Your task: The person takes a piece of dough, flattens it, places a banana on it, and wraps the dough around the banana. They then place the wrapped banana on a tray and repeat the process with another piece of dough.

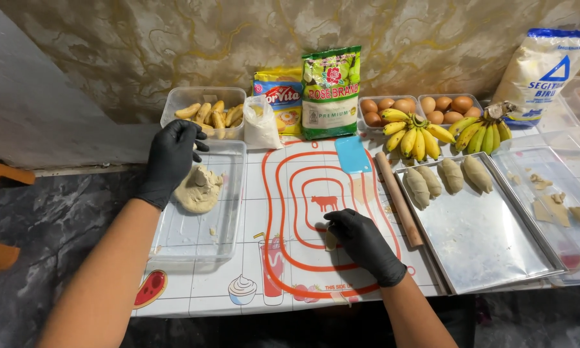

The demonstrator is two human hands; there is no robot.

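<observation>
- Your left hand (172, 158) rests open-fingered on the dough lump (198, 188) in the clear tub (228, 193) near the table's left edge.
- Your right hand (362, 241) presses a small dough piece (330, 240) onto the baking mat (303, 167), mid-table near the front edge.
- Looks like the portion-flattening step; rolling pin (398, 196) lies just right.
- Wrapped pieces (447, 177) sit on the steel tray (483, 245).
</observation>
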